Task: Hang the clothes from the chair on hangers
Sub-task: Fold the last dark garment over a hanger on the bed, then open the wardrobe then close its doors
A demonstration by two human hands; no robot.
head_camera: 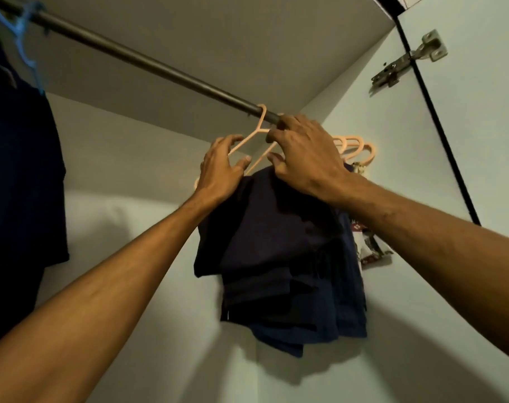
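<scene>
pale wardrobe walls close in under a dark rail point(148, 61) that slants across the top. at far left a dark garment point(21, 170) hangs from a blue hanger point(23, 50). further along, a peach hanger point(254, 133) is hooked over the rail. the left hand point(221, 170) curls round its near arm, and the right hand point(305, 158) seems to pinch it by the neck. navy clothes point(276, 251) drape from it in a thick, uneven bundle. spare peach hangers point(360, 149) crowd the rail's right end, with a door hinge point(407, 62) beyond. the likely risk: the lopsided load tips the hanger on release and slides off, or the hook snags its neighbours.
</scene>
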